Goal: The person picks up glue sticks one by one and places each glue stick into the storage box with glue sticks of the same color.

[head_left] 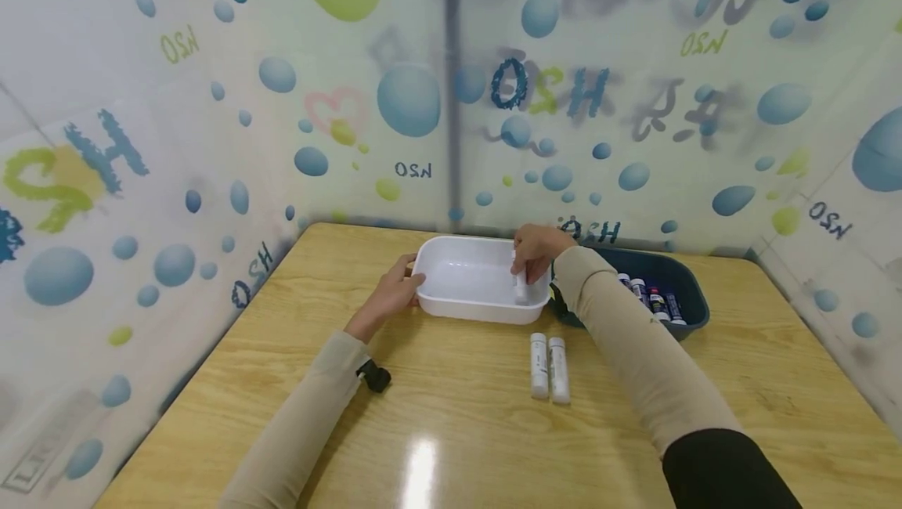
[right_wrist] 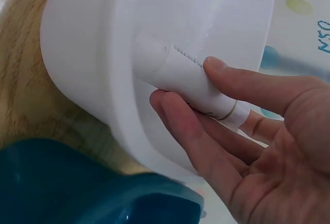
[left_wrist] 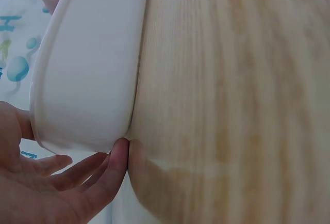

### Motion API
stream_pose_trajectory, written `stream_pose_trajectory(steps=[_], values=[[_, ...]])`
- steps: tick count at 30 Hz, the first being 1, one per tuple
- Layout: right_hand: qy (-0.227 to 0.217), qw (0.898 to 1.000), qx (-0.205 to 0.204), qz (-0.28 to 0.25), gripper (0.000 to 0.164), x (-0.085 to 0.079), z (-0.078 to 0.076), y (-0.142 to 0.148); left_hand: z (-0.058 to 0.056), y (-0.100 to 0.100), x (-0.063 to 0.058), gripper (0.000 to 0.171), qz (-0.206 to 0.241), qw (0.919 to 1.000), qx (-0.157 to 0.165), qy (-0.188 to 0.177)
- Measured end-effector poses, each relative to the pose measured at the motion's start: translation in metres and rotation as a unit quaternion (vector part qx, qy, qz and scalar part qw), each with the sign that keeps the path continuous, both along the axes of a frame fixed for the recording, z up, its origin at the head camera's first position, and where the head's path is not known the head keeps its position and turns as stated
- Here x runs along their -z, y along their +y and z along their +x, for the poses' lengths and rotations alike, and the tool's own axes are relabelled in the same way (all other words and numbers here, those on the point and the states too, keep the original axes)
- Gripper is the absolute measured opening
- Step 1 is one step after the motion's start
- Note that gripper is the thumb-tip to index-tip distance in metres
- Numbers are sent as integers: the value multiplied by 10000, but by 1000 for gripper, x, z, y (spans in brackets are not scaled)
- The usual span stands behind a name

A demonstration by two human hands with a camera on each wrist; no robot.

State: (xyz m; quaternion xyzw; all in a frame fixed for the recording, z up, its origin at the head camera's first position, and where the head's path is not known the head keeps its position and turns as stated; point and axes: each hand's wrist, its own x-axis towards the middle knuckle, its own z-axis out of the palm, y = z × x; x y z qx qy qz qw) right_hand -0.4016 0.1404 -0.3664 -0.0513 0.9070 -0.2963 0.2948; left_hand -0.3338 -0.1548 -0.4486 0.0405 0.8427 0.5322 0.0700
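Note:
A white plastic basin (head_left: 465, 308) stands on the wooden table. My left hand (head_left: 395, 290) grips its left end, the thumb at the rim and the fingers against the outer wall, as the left wrist view shows. Inside the basin's right end, my right hand (head_left: 537, 249) pinches a white cylindrical tube (right_wrist: 188, 79) between thumb and fingers. The tube lies slanted in the right wrist view, its far end near the basin wall. Two similar white tubes (head_left: 539, 366) lie side by side on the table in front of the basin.
A dark teal bin (head_left: 694, 290) sits right of the basin, partly behind my right forearm. Several small bottles and tubes (head_left: 658, 304) lie in it. Patterned walls (head_left: 416, 203) rise behind the table (head_left: 458, 399) and at both sides.

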Motion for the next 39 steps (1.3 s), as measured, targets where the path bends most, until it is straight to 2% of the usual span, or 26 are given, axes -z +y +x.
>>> stream_pose_trajectory(steps=[6,11,13,16,21,30,36,39], values=[[98,9995,-14,305,16,7,3,-6,1,1,-2,56,-37,10000,-8,4],[399,9951,53,901,14,10,5,-12,2,2,-3,56,-61,10000,-3,11],[417,9929,133,1105,19,12,6,-13,1,2,-3,56,-62,10000,5,1],[276,9916,324,1223,37,12,7,-14,0,2,-1,56,-67,10000,14,2],[82,9916,475,1202,55,12,8,-14,0,2,-1,56,-66,10000,22,16],[229,9904,263,1336,51,5,14,-15,2,1,-2,57,-75,10000,-5,-30],[674,9885,-84,1348,28,-9,14,-7,3,1,-2,57,-65,10000,3,-28],[877,9907,-127,1033,22,-20,12,5,3,1,-3,57,-62,10000,4,-26]])
